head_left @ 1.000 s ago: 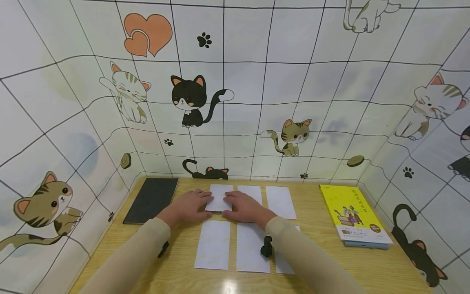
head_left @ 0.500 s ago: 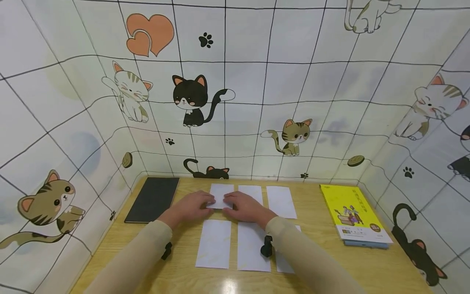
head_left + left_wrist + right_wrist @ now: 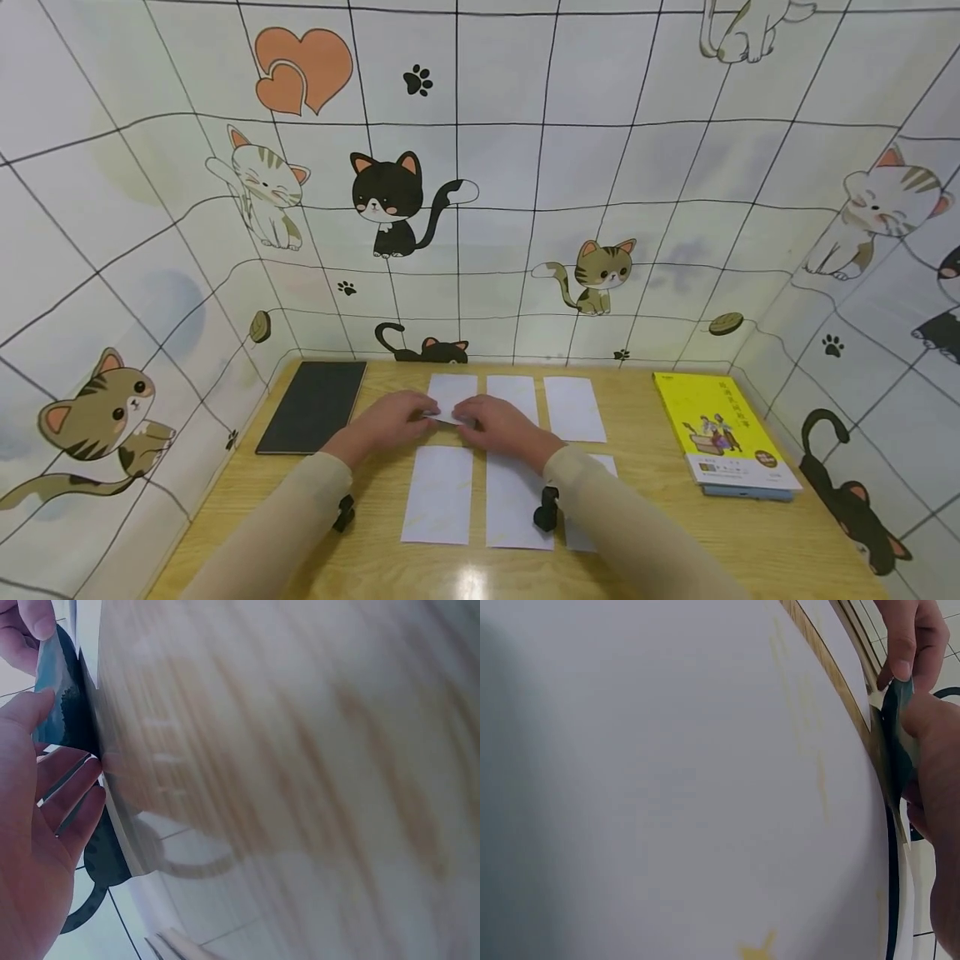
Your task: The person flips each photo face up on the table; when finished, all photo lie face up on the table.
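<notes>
At the back left of the laid-out cards, my left hand (image 3: 392,421) and right hand (image 3: 504,425) pinch a card (image 3: 448,414) by its two sides. Its near part is raised and tilted, white toward the head camera. A teal and dark picture shows on the card (image 3: 58,701) in the left wrist view, and on the same card (image 3: 901,727) in the right wrist view. Just behind lies a white surface (image 3: 452,385); whether it belongs to this card or another beneath, I cannot tell. Both thumbs rest against the picture side.
More white cards lie in two rows, such as a back-row card (image 3: 574,408) and a front-row card (image 3: 437,496). A black flat book (image 3: 311,408) lies left, a yellow book (image 3: 723,429) on a blue one at right. A cat-printed wall covering (image 3: 495,208) surrounds the wooden table (image 3: 360,550).
Both hands first lay at the sides of the flat white card. Its near edge has since risen and tilted between the fingers, which have curled in around it.
</notes>
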